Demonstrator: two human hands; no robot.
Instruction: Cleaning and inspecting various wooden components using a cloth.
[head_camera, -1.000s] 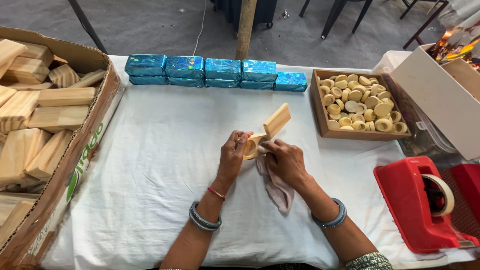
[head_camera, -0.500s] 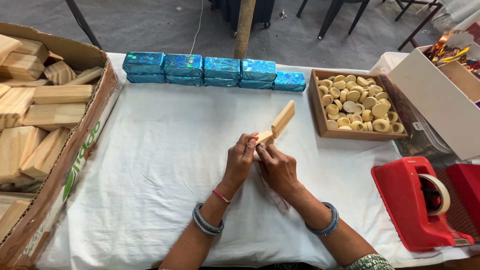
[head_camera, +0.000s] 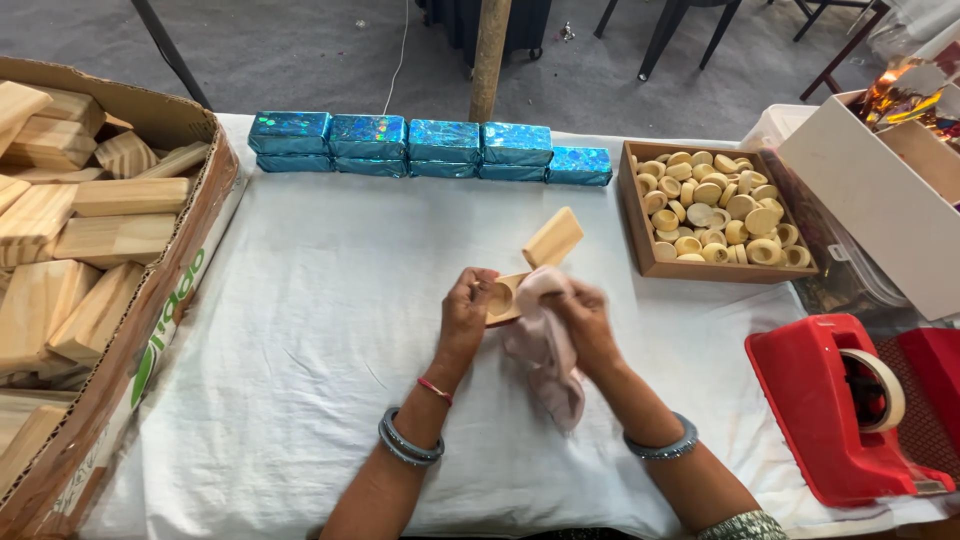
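Observation:
My left hand (head_camera: 466, 312) grips a small pale wooden box (head_camera: 505, 294) with a round hollow, held over the middle of the table. Its swivel lid (head_camera: 552, 238) stands open, angled up to the right. My right hand (head_camera: 583, 322) holds a pale pink cloth (head_camera: 547, 352) bunched against the box's right edge, and the cloth's tail hangs down toward me. Both wrists wear grey bangles; the left also has a thin red band.
A white cloth (head_camera: 330, 330) covers the table. A big cardboard box (head_camera: 150, 340) of wooden blocks stands at left. Blue glittery wrapped packets (head_camera: 430, 145) line the far edge. At right are a wooden tray (head_camera: 633, 215) of round wooden pieces, a red tape dispenser (head_camera: 835, 415) and a white box (head_camera: 880, 210).
The pink cloth, hanging below the hands a second ago and out of sight half a second ago, is now bunched against the box. The view has shifted slightly.

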